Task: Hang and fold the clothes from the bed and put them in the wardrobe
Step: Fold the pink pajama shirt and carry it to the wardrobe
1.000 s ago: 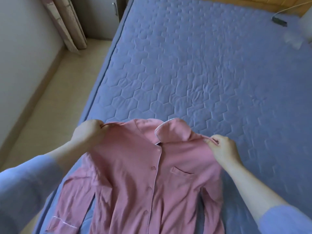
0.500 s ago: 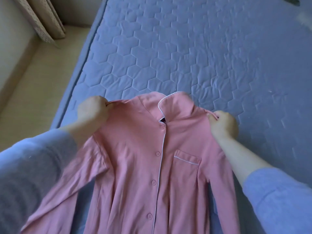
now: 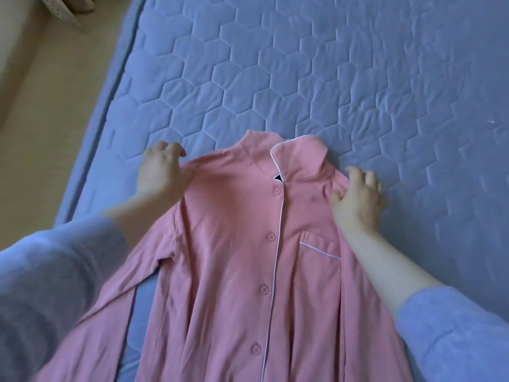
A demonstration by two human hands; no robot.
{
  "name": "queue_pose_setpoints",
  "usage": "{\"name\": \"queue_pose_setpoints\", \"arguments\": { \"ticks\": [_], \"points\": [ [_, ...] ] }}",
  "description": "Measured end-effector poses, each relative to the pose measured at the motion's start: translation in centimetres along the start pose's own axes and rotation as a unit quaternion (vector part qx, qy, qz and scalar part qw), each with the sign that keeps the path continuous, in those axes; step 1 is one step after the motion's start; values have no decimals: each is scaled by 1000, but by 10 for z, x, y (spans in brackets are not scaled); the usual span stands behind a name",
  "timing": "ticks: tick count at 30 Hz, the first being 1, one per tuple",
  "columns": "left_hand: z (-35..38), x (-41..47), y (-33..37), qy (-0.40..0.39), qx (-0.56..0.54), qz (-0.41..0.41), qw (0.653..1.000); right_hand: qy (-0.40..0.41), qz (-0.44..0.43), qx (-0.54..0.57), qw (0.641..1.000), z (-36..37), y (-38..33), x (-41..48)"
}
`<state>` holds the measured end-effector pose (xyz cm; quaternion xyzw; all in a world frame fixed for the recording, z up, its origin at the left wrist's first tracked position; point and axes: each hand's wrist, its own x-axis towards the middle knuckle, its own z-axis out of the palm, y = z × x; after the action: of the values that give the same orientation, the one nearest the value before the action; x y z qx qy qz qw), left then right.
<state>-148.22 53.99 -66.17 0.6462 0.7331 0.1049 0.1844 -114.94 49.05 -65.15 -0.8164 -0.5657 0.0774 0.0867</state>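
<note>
A pink button-up pyjama shirt (image 3: 234, 257) with white piping and a chest pocket lies front up on the blue quilted bed (image 3: 303, 78), collar pointing away from me. My left hand (image 3: 161, 172) is at its left shoulder with fingers curled, and the fabric runs in under the hand as if still pinched. At the other shoulder my right hand (image 3: 358, 199) rests with fingers loosely spread and the thumb touching the cloth. The left sleeve trails down toward the bed's near left corner.
The bed's left edge (image 3: 104, 128) drops to a beige floor (image 3: 41, 119). A patterned curtain hem (image 3: 63, 9) shows at the top left. Bare quilt stretches beyond and to the right of the shirt.
The shirt has been lowered flat onto the bed. My right hand has loosened its pinch on the shoulder and spread its fingers. The view has tilted further down.
</note>
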Motion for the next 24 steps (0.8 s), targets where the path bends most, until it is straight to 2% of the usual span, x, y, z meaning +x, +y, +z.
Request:
{"name": "queue_pose_setpoints", "arguments": {
  "ticks": [2,4,9,13,19,24],
  "points": [
    [-6,-21,-13,4,-14,-7,1000,-18,-86,24,996,4,-17,-26],
    [-12,-46,-30,-3,-16,-26,1000,-64,-122,50,989,8,-37,-53],
    [-26,-114,-69,-25,-40,-109,993,-149,-146,123,970,14,-82,-108],
    [-24,-163,-97,-50,-51,-153,986,-176,-133,144,964,20,-114,-136],
    [-16,-199,-141,-41,-52,-222,973,-255,-174,149,939,40,-160,-162],
    [-15,-201,-160,-52,-113,-233,964,-235,-214,105,942,58,-182,-175]
  ]
}}
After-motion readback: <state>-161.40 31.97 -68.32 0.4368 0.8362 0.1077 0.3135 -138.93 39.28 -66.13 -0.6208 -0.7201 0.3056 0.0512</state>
